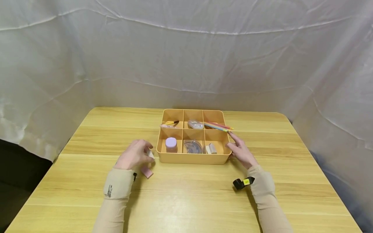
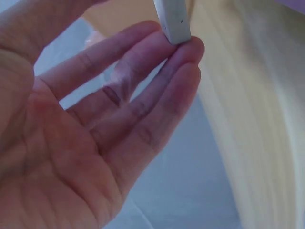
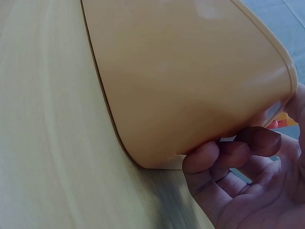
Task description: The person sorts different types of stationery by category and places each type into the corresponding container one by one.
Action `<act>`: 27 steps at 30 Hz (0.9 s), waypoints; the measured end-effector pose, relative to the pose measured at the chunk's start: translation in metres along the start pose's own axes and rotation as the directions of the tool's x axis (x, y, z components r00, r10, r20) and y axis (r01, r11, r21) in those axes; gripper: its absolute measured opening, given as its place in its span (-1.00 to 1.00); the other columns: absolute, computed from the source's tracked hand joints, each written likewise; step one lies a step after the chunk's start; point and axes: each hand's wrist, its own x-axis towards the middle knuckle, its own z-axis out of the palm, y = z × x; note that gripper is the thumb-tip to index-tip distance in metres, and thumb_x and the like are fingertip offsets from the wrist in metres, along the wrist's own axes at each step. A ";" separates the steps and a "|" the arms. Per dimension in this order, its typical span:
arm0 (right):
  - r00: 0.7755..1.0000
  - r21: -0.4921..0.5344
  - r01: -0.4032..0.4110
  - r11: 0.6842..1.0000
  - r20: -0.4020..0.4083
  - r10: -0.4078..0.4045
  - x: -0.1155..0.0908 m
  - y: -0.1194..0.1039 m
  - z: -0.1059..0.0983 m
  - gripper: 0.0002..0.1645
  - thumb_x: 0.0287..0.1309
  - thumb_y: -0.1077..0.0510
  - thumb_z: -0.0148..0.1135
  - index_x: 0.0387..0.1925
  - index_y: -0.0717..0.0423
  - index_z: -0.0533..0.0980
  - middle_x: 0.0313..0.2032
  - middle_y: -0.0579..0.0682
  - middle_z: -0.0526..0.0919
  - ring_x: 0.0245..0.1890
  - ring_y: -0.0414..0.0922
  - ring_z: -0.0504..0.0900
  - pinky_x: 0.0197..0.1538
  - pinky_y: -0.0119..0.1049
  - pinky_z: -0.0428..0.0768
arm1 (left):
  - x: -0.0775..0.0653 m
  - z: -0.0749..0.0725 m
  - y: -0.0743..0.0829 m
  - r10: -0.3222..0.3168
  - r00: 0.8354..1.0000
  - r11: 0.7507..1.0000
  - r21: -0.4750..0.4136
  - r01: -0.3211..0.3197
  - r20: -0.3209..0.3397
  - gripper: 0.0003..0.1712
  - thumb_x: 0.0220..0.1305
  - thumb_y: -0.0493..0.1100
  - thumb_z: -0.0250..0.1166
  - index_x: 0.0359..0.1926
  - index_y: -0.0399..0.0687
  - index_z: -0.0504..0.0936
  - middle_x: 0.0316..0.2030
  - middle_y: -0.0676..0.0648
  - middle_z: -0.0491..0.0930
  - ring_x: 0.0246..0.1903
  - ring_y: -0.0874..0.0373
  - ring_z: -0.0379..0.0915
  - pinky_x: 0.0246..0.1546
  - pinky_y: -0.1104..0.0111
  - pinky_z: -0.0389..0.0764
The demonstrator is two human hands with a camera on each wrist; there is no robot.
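My left hand (image 1: 136, 154) pinches a small white block-shaped eraser (image 1: 150, 154) just off the left side of the orange organizer box (image 1: 195, 158). In the left wrist view the eraser (image 2: 174, 21) sits at the fingertips; part of the hold runs out of frame. A pink block (image 1: 147, 171) lies on the table beneath that hand. At the box's right end my right hand (image 1: 241, 151) grips the side wall, thumb at the rim and fingers curled against the outside, as the right wrist view shows with the box wall (image 3: 186, 81).
The box's compartments hold a lilac-lidded jar (image 1: 171, 144), clear protractors or set squares (image 1: 193, 147), a white-and-grey eraser (image 1: 211, 149), a clear rounded item (image 1: 195, 124), coloured pencils (image 1: 218, 126) and a yellow-black tool (image 1: 171, 123). Pale curtains (image 1: 192, 64) stand behind the table.
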 end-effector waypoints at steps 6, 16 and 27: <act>1.000 0.006 0.003 1.000 0.002 -0.003 0.000 0.000 0.000 -0.20 0.35 0.36 -0.10 0.51 0.20 -0.17 -0.50 0.06 0.48 -0.61 -0.25 0.44 -0.52 -0.45 0.54 | -0.008 -0.009 0.011 0.004 0.998 1.000 0.009 -0.003 -0.067 -0.47 -0.07 -0.25 0.46 -0.03 -0.41 0.62 -0.20 -0.25 0.66 -0.21 -0.07 0.54 -0.12 0.06 0.62; 1.000 0.010 -0.005 1.000 0.007 0.005 0.001 0.000 0.000 -0.21 0.36 0.35 -0.12 0.51 0.19 -0.17 -0.47 0.11 0.48 -0.58 -0.24 0.49 -0.51 -0.43 0.56 | -0.010 -0.014 0.017 0.076 0.975 0.997 -0.013 -0.081 -0.207 -0.43 -0.06 -0.20 0.35 0.03 -0.40 0.59 -0.14 -0.27 0.60 -0.16 -0.10 0.51 -0.15 0.06 0.60; 1.000 0.004 0.009 1.000 0.006 -0.009 0.001 0.001 0.000 -0.22 0.37 0.36 -0.12 0.51 0.19 -0.17 -0.50 0.06 0.46 -0.56 -0.22 0.48 -0.50 -0.45 0.55 | -0.007 -0.012 0.025 0.112 0.940 0.988 -0.068 -0.141 -0.321 -0.52 0.11 -0.17 0.33 0.03 -0.37 0.61 -0.02 -0.34 0.50 -0.08 -0.16 0.42 -0.08 -0.04 0.52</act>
